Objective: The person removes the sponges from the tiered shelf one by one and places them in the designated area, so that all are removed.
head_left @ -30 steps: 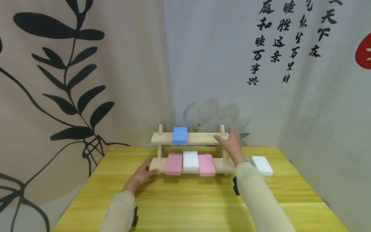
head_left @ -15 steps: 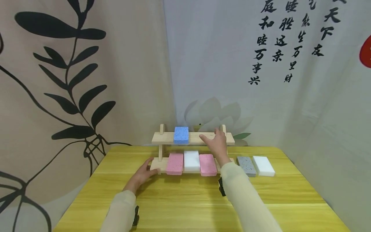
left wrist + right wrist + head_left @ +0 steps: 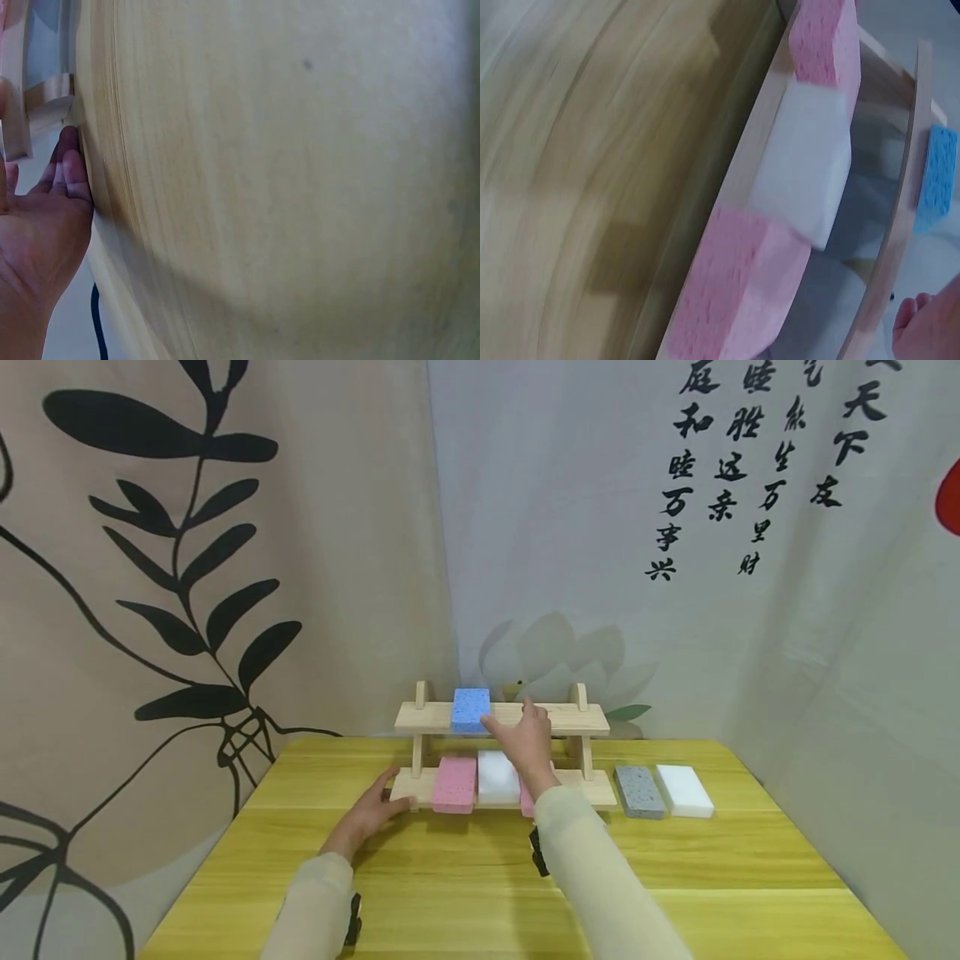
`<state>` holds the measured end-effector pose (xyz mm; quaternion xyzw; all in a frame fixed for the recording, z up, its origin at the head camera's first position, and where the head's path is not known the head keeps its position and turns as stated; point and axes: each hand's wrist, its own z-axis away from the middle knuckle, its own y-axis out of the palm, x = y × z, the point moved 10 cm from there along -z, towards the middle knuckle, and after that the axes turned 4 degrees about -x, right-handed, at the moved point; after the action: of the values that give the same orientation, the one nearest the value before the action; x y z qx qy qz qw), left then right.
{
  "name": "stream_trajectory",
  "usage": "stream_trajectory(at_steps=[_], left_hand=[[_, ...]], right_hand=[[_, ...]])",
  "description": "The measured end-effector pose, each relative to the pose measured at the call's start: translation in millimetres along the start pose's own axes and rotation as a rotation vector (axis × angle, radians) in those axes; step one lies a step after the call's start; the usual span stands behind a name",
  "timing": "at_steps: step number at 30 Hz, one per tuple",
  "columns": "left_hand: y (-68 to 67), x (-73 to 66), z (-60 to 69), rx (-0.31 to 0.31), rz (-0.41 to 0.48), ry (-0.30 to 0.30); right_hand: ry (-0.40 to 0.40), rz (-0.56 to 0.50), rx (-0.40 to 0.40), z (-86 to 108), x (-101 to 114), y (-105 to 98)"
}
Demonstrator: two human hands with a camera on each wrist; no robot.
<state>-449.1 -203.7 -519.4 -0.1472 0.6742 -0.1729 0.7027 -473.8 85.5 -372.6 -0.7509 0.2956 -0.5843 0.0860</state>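
Blue sponge (image 3: 471, 710) lies on the upper board of the wooden rack (image 3: 577, 718), a little left of the rack's middle. My right hand (image 3: 527, 745) is at the front of the rack, just right of that sponge, with thumb and fingers spread well apart and nothing held between them. The thumb tip looks to be at the sponge's right edge, though from above I can't tell whether it touches; my right wrist view shows the fingertips apart from it.

My left hand (image 3: 371, 806) is at the left end of the rack, and I have hold of the lower board there, thumb along the front and fingers round towards the back.

On the rack's lower board three sponges sit side by side: a pink sponge (image 3: 454, 785) on the left, a white sponge (image 3: 498, 777) in the middle and a second pink sponge (image 3: 712, 292) on the right, partly behind my right wrist from above.

Right of the rack, flat on the bench (image 3: 450, 885), lie a grey sponge (image 3: 640, 792) and, just beyond it, another white sponge (image 3: 685, 791). Behind the rack hangs a pale cloth (image 3: 360, 568) printed with dark leaves and black brushed characters.
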Motion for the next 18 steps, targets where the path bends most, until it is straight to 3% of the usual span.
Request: stream_trajectory(at_steps=[18], left_hand=[[-2.0, -2.0, 2.6, -0.008, -0.011, 0.002]], right_hand=[[0.005, 0.052, -0.039, 12.8, 13.6, 41.0]])
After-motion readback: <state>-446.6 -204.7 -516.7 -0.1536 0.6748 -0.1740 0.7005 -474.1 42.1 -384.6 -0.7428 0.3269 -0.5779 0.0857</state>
